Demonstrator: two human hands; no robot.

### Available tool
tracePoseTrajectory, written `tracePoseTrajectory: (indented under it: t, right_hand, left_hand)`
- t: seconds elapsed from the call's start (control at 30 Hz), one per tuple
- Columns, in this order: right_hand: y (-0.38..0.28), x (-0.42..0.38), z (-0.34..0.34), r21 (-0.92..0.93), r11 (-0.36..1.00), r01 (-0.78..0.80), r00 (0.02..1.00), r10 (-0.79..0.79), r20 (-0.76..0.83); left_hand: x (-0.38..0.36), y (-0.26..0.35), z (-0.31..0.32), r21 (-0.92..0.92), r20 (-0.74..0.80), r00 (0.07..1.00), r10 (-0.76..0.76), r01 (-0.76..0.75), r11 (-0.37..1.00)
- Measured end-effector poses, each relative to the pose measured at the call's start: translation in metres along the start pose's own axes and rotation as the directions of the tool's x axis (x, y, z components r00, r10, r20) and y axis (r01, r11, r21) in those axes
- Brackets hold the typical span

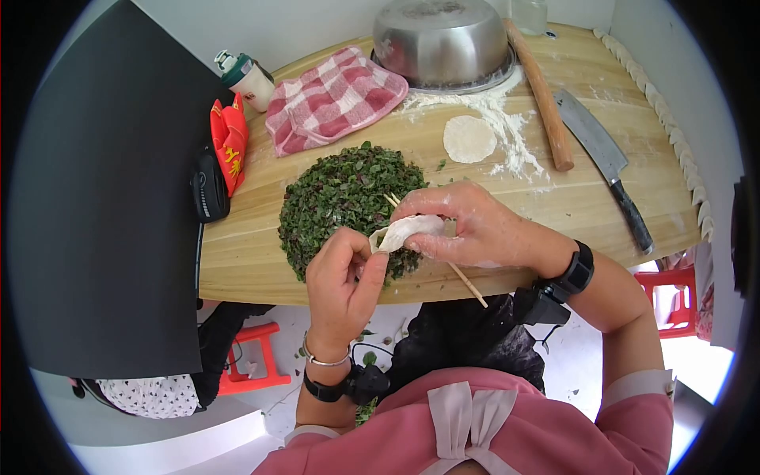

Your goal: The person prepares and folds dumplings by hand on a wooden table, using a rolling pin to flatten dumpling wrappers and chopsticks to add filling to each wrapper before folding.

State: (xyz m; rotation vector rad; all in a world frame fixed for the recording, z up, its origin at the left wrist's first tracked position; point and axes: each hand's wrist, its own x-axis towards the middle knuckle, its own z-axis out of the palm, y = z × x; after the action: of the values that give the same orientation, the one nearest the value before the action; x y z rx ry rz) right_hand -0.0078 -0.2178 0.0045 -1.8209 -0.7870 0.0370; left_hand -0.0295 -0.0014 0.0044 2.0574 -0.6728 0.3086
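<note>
A folded piece of white dough [413,231], partly open at its left end with something green inside, is held between my two hands. My left hand [344,277] pinches its left end between thumb and fingers. On the right, my right hand [471,226] has its thumb and fingers closed round the dough's other end. Both hands are over the near right side of a heap of chopped green leaves [340,198]. Wooden chopsticks [467,283] pass under my right hand, tips by the leaves. A flat round wrapper [469,139] lies beyond, beside scattered flour [511,119].
A rolling pin [542,99] and a cleaver [594,138] lie at the right. Behind are an upturned metal bowl [442,43], a checked cloth [336,99] and a bottle [247,83]. Folded dough pieces [669,123] line the right edge; a black panel [119,198] stands left.
</note>
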Motion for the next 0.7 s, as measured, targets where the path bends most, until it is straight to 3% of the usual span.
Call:
tracePoseTrajectory:
  t: [0.23, 0.5, 0.7]
  right_hand:
    - [-0.001, 0.000, -0.001, -0.022, 1.000, -0.004, 1.000, 0.004, 0.005]
    - [0.004, 0.001, -0.001, -0.017, 1.000, -0.010, 1.000, 0.010, 0.027]
    - [0.006, 0.001, 0.000, -0.011, 1.000, -0.007, 1.000, 0.007, 0.019]
  left_hand:
    - [-0.002, 0.000, 0.007, -0.046, 0.009, 0.999, -0.046, 0.046, 0.998]
    - [0.000, 0.000, 0.013, 0.031, -0.034, 0.988, 0.148, -0.147, 0.989]
    - [-0.007, -0.004, 0.014, -0.043, -0.056, 0.994, 0.089, -0.092, 0.995]
